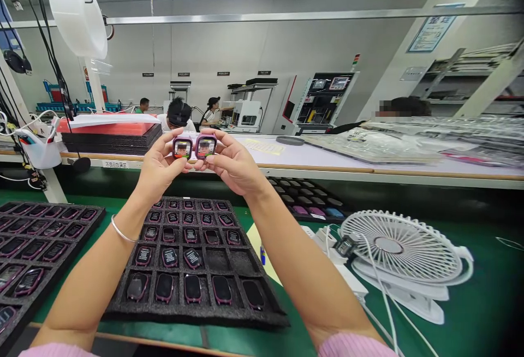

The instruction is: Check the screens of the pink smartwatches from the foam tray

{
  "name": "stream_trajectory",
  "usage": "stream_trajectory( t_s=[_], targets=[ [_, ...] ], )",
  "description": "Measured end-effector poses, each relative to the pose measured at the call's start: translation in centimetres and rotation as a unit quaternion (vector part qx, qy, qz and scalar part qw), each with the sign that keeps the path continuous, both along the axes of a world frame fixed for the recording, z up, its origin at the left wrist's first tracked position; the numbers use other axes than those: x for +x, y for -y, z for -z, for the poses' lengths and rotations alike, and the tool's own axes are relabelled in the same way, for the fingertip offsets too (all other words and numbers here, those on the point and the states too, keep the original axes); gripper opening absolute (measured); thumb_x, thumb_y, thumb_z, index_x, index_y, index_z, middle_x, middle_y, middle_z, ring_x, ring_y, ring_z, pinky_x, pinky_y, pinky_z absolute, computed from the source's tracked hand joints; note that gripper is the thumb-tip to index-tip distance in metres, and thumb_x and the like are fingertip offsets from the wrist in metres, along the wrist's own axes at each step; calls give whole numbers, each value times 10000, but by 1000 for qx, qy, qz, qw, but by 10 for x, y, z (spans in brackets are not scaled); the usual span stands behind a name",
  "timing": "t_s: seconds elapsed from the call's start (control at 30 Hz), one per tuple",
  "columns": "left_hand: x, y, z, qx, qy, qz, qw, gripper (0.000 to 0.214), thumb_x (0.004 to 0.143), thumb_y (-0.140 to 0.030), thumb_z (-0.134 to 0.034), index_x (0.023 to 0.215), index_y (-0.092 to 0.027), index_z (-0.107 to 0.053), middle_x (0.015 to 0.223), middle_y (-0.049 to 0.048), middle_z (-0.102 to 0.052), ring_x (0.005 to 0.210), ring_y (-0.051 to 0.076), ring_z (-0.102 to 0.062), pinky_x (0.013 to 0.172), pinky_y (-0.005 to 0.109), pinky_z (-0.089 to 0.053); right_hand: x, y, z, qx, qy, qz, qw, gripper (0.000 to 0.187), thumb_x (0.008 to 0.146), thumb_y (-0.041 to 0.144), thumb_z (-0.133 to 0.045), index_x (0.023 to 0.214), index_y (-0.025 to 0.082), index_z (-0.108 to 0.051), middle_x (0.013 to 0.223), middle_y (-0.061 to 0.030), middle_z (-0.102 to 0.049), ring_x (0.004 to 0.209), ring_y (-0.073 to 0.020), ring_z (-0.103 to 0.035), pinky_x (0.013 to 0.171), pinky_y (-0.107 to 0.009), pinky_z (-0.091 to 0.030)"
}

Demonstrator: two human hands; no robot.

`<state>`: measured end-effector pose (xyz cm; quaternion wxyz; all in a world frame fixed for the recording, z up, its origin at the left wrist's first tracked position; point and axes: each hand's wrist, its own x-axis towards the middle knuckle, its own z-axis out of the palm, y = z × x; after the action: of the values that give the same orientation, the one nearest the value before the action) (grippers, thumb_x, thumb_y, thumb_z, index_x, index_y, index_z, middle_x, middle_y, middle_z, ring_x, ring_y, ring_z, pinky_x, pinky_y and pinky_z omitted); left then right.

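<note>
Two smartwatch cases with lit screens are held up side by side above the bench. My left hand (162,161) is closed on the left smartwatch (182,148), which has a dark purple frame. The right smartwatch (205,147), in a lighter purple frame, is gripped by my right hand (231,161). Both screens show a picture with red and green at the bottom. Below my arms lies a black foam tray (200,313) with rows of smartwatches; two compartments in its second row from the front hold no watch.
Another foam tray (92,218) of watches lies at the left. A white fan (388,245) and cables stand at the right, near a farther tray (301,193). The raised shelf (262,155) carries foam sheets (110,141) and plastic-covered trays (409,138). Several people sit beyond.
</note>
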<state>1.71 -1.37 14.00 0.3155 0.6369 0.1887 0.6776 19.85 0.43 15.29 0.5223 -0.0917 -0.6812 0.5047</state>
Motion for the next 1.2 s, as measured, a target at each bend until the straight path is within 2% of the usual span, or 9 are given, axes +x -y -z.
stream_trajectory(
  t_s=[0.2, 0.33, 0.47, 0.57, 0.73, 0.87, 1.03, 1.2],
  targets=[
    [2, 5, -4, 5, -13, 2, 1000, 581, 710, -191, -816, 1256, -239, -624, 952, 8, -704, 712, 112, -676, 669, 227, -606, 3, 8, -3, 18, 6, 16, 1000, 517, 754, 196, -752, 1233, 261, -571, 1046, 7, -696, 739, -131, -714, 793, -306, -608],
    [1, 8, -7, 2, -2, 1, 1000, 579, 698, -211, -840, 1237, -238, -629, 917, -3, -697, 667, 110, -674, 666, 242, -611, 3, 12, -5, 20, -5, 1, 1000, 487, 768, 180, -753, 1217, 259, -582, 996, 23, -701, 732, -126, -718, 776, -280, -602],
    [0, 18, 1, -23, -9, 0, 1000, 569, 703, -205, -839, 1230, -233, -626, 895, -6, -694, 615, 103, -667, 601, 222, -587, -1, 18, 7, 9, -16, 0, 1000, 455, 794, 175, -737, 1213, 260, -581, 975, 22, -703, 721, -121, -716, 729, -259, -593],
    [-3, 29, 20, -66, -14, 7, 998, 598, 696, -168, -824, 1252, -217, -611, 904, -6, -693, 639, 101, -678, 619, 215, -595, -5, 24, 32, -32, -17, -7, 999, 487, 779, 154, -706, 1233, 264, -570, 990, 11, -702, 743, -131, -712, 746, -284, -599],
    [-14, 53, 68, -163, -34, 11, 986, 611, 712, -142, -796, 1287, -193, -593, 993, 22, -695, 697, 103, -699, 680, 227, -617, -10, 38, 88, -124, -18, -27, 992, 531, 707, 109, -686, 1210, 252, -594, 977, 4, -702, 725, -143, -702, 744, -325, -607],
    [-21, 73, 101, -240, -49, 12, 970, 560, 751, -161, -780, 1281, -192, -600, 1044, 48, -697, 690, 113, -712, 699, 255, -632, -12, 53, 125, -184, -16, -51, 981, 493, 728, 106, -706, 1193, 244, -621, 910, 11, -704, 717, -155, -713, 715, -322, -594],
    [-21, 82, 127, -279, -51, -5, 959, 486, 772, -197, -778, 1233, -189, -624, 1013, 46, -704, 657, 110, -696, 644, 244, -626, -13, 61, 151, -238, -12, -56, 969, 415, 786, 189, -763, 1182, 231, -642, 923, -2, -704, 688, -162, -711, 681, -329, -581],
    [-16, 76, 139, -297, -43, -28, 954, 418, 771, -235, -787, 1162, -190, -646, 958, 23, -697, 601, 99, -676, 567, 217, -599, -11, 57, 163, -267, -17, -61, 962, 369, 830, 268, -780, 1173, 236, -649, 910, 2, -707, 675, -150, -713, 682, -309, -577]
  ],
)
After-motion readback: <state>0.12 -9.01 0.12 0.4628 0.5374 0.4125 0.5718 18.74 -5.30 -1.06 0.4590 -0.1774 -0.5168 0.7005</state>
